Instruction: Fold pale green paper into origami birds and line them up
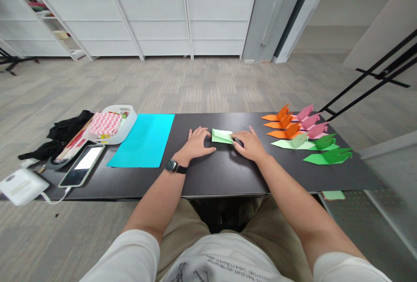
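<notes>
A small folded piece of light green paper [221,136] lies on the black table in front of me. My left hand [198,144] rests on the tabletop just left of it, thumb spread from the fingers, holding nothing. At the paper's right end, my right hand [250,144] grips the edge between index finger and thumb. Part of that end is hidden under the fingertips. To the right stand folded paper birds in rows: orange ones [283,132], pink ones [311,121], a pale green one [296,142] and darker green ones [329,157].
Left of my hands lies a blue sheet [146,141]. Beyond it are a white basket [127,127] with packets, a phone [83,167] on a cable, a white charger [23,185] and black cloth [70,125]. A green paper piece [333,195] sits below the table's right front edge.
</notes>
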`<action>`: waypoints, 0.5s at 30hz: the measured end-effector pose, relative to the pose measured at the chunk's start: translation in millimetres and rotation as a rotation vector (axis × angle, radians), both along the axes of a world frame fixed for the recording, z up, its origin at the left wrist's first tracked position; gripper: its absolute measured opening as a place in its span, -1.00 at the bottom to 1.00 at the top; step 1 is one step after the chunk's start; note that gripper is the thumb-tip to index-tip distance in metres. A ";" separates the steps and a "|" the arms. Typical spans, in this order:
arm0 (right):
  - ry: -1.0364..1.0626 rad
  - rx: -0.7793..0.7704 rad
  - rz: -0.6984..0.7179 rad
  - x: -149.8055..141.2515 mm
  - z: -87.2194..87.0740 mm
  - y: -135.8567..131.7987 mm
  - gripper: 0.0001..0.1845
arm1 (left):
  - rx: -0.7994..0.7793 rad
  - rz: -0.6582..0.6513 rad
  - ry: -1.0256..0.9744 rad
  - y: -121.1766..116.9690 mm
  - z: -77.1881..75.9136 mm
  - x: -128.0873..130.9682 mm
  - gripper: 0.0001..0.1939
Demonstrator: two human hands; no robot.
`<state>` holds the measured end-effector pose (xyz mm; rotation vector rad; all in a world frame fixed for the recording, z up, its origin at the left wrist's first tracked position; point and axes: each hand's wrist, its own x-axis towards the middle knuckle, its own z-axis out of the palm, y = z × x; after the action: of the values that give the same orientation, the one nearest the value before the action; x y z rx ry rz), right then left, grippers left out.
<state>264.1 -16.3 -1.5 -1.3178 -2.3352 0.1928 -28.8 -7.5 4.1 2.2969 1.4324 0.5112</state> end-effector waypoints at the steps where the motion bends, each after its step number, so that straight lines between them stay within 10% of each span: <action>1: 0.009 -0.001 -0.005 -0.7 -0.1 -0.1 -0.57 | 0.018 -0.003 -0.009 -0.9 0.6 1.6 -0.51; 15: 0.002 0.041 0.023 -8.6 -3.5 -1.3 -0.39 | 0.205 0.129 -0.071 -3.0 4.5 16.0 -0.87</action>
<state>255.5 -17.6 -5.0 -1.2715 -2.3410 0.1518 -12.8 -10.4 8.6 2.3232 1.5649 0.8044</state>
